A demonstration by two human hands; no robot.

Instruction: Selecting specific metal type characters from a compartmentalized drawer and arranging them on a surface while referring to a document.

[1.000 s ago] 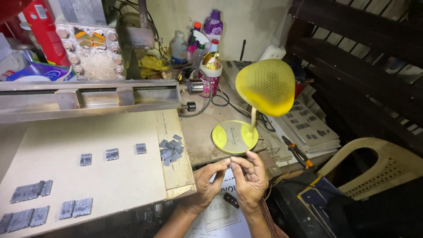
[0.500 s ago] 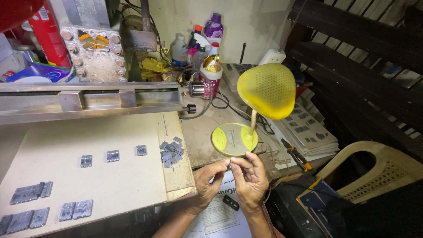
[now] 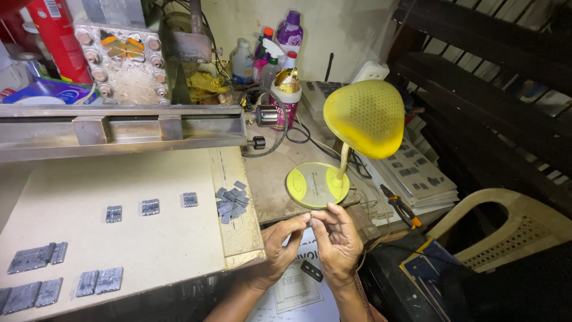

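My left hand (image 3: 280,241) and my right hand (image 3: 336,238) meet fingertip to fingertip just below the base of a yellow desk lamp (image 3: 348,134). They pinch something very small between them; what it is cannot be made out. A heap of small grey metal pieces (image 3: 231,201) lies on the board just left of my hands. A small dark part (image 3: 311,271) rests on a printed sheet (image 3: 292,289) under my hands.
A beige board (image 3: 149,238) carries several grey metal plates (image 3: 149,207) in groups. Behind it runs a metal rail (image 3: 119,128). Bottles and a spray can (image 3: 285,98) crowd the back. Orange-handled pliers (image 3: 400,207) lie by stacked sheets (image 3: 417,176). A plastic chair (image 3: 512,229) stands right.
My hands stay joined at the fingertips, with only small finger movement. The view has shifted slightly.
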